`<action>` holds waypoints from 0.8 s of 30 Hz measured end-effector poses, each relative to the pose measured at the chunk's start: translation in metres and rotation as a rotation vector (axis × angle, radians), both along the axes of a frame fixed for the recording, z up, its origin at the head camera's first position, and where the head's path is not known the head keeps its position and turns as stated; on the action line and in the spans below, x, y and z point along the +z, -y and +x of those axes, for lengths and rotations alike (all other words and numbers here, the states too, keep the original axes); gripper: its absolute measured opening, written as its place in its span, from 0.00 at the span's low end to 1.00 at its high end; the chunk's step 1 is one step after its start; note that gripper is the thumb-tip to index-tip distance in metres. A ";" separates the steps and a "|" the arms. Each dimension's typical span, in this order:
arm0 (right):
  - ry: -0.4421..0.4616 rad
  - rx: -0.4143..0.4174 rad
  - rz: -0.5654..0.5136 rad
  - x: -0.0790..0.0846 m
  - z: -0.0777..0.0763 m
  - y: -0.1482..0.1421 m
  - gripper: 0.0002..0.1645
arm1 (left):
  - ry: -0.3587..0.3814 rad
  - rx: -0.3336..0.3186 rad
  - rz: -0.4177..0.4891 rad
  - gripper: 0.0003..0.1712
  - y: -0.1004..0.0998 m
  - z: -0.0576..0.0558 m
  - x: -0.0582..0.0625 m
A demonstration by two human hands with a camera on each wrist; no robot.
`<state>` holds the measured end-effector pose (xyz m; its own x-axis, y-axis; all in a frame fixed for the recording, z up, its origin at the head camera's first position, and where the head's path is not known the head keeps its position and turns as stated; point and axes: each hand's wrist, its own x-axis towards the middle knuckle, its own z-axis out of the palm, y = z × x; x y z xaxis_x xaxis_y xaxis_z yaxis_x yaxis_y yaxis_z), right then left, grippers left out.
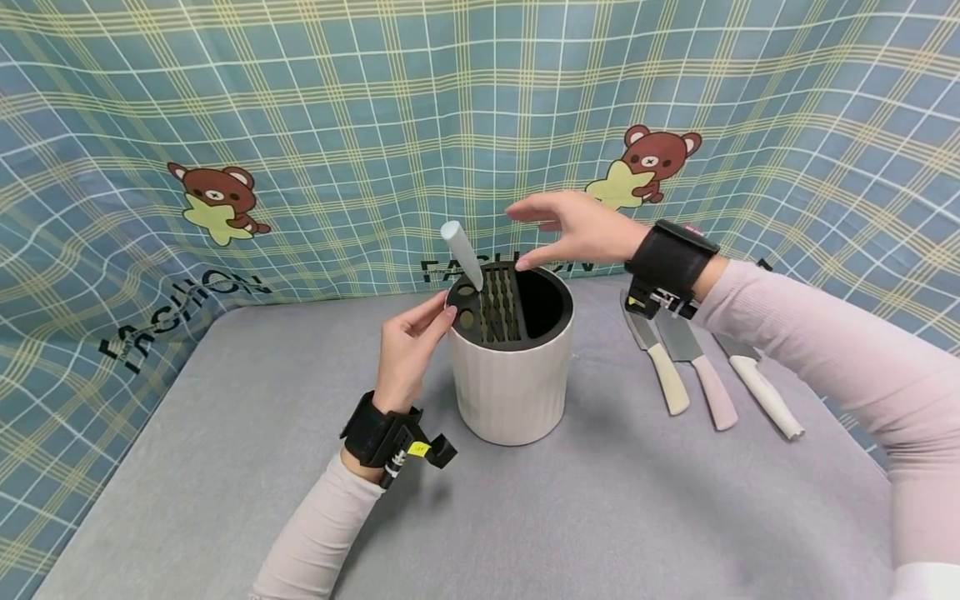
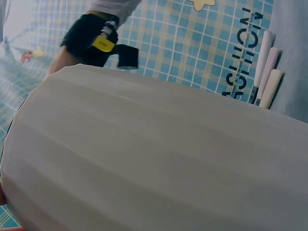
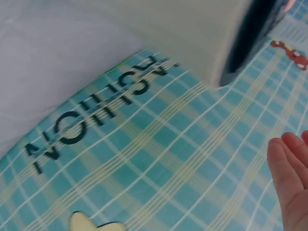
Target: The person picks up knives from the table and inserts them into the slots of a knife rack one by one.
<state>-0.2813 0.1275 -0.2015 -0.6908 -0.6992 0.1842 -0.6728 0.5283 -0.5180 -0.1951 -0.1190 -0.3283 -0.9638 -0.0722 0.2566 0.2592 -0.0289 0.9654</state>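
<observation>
A round white knife holder (image 1: 510, 392) with a black slotted top stands on the table in the head view. One knife is in it, its pale handle (image 1: 463, 254) sticking up and tilted to the left; the blade is hidden. My left hand (image 1: 405, 350) holds the holder's left rim between thumb and fingers. Over the back right of the rim hovers my right hand (image 1: 581, 225), fingers extended and apart from the knife handle, with nothing in its grasp. In the right wrist view, the right hand's fingers (image 3: 288, 168) show at the right edge, away from the holder (image 3: 192, 43).
Right of the holder lie three knives, with a cream handle (image 1: 667, 379), a pink handle (image 1: 715, 392) and a white handle (image 1: 767, 398). My right forearm passes above their blades. A checked cloth (image 1: 360, 150) with bear prints hangs behind the grey table (image 1: 247, 433).
</observation>
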 end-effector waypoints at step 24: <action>0.019 -0.130 0.007 -0.044 -0.006 -0.074 0.40 | -0.004 0.008 0.010 0.22 0.000 0.000 -0.001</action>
<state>-0.2870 0.2018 -0.2455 -0.7788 -0.6051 0.1653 -0.5887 0.6139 -0.5259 -0.1956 -0.1186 -0.3289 -0.9623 -0.0828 0.2592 0.2629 -0.0365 0.9641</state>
